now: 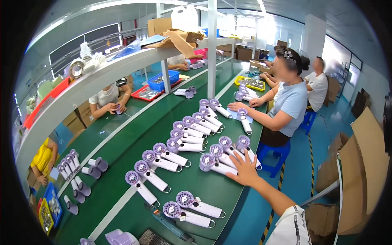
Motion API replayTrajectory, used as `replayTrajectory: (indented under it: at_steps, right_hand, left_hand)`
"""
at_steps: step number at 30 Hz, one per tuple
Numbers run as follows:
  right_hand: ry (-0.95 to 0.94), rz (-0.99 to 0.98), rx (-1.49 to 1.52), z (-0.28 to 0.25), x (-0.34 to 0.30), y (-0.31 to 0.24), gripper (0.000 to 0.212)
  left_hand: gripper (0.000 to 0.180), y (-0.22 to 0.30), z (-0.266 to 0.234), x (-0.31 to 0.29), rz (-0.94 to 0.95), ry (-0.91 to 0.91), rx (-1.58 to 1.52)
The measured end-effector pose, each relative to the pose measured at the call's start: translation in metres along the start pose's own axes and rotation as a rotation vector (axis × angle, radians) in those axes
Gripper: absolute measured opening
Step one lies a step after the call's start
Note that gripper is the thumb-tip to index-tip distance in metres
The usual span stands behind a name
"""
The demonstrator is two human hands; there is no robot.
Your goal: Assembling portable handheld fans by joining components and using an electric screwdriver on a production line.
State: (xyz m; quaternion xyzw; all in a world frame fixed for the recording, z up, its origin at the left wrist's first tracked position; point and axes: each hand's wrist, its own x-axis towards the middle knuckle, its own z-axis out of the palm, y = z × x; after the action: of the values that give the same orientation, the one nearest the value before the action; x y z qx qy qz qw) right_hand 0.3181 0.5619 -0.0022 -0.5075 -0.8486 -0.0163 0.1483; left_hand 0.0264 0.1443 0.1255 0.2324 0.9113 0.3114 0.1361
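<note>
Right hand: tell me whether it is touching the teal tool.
No: the right hand is over handheld fans, apart from the teal tool.

"The fans (165, 164) before you look like smooth, satin plastic, wouldn't you say?"
"Yes, and the rings (214, 223) on their ends shine like metal. Your bench top (106, 163) is smooth, faintly glossy."
"To your right?"
"Matt cardboard (369, 151); farther off, a smooth plastic stool (275, 149). Your near sleeve (290, 226) is soft-looking cloth."
</note>
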Motion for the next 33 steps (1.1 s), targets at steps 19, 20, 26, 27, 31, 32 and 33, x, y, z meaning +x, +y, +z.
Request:
replayTrajectory:
  at_steps: [19, 20, 26, 27, 31, 32, 33]
  right_hand:
    - [0.137, -0.351, 0.514, -0.030, -0.007, -0.070, 0.077]
    - [0.009, -0.423, 0.440, -0.043, -0.039, -0.115, 0.074]
    - [-0.107, -0.425, 0.219, -0.031, -0.093, -0.174, 0.060]
    - [-0.071, -0.431, 0.181, -0.032, -0.091, -0.167, 0.059]
    - [-0.051, -0.303, 0.095, -0.032, -0.078, -0.118, 0.063]
    - [-0.033, -0.268, 0.081, -0.030, -0.070, -0.102, 0.064]
    - [-0.013, -0.258, 0.084, -0.029, -0.059, -0.086, 0.065]
  left_hand:
    - [0.078, -0.033, 0.031, 0.011, -0.071, 0.108, -0.375]
    - [0.078, -0.029, 0.030, 0.010, -0.103, 0.128, -0.408]
    - [0.084, -0.039, 0.034, 0.018, 0.076, -0.013, -0.218]
    - [0.087, -0.033, 0.032, 0.013, 0.069, -0.049, -0.175]
    - [0.080, 0.042, 0.033, 0.008, 0.226, -0.283, -0.170]
    - [0.066, 0.060, 0.041, 0.007, 0.443, -0.239, -0.102]
    - [0.064, 0.058, 0.065, 0.016, 0.581, -0.267, -0.119]
